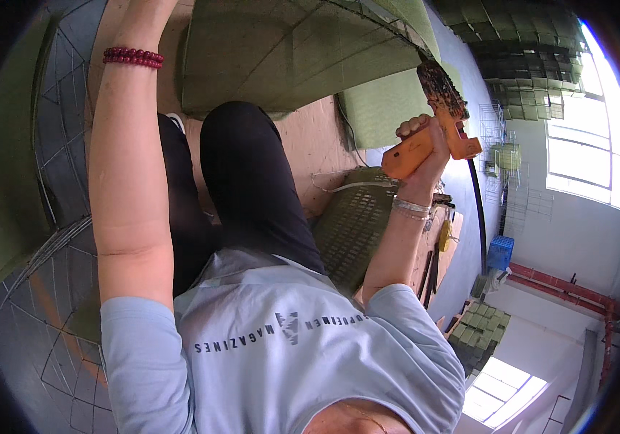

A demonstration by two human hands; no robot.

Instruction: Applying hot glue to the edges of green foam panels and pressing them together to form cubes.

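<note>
My right hand (425, 148) is wrapped around the handle of an orange gun-shaped tool (407, 155). The tool's front end is dark and crusted, beside the right corner of a green fabric-covered panel (252, 69); I cannot tell whether they touch. A thin dark wire runs along the panel's edge. My left forearm, with a red bead bracelet at the wrist, reaches up past the panel's left side. The top edge of the picture cuts off the left hand, so its fingers are hidden.
An olive perforated plastic crate (357, 224) sits by my right forearm. Bare wire frames (60, 94) and a green panel (2, 166) lie at the left. A black hose (477, 210) hangs at the right. Green stacks (523, 43) and a blue crate (500, 252) stand farther off.
</note>
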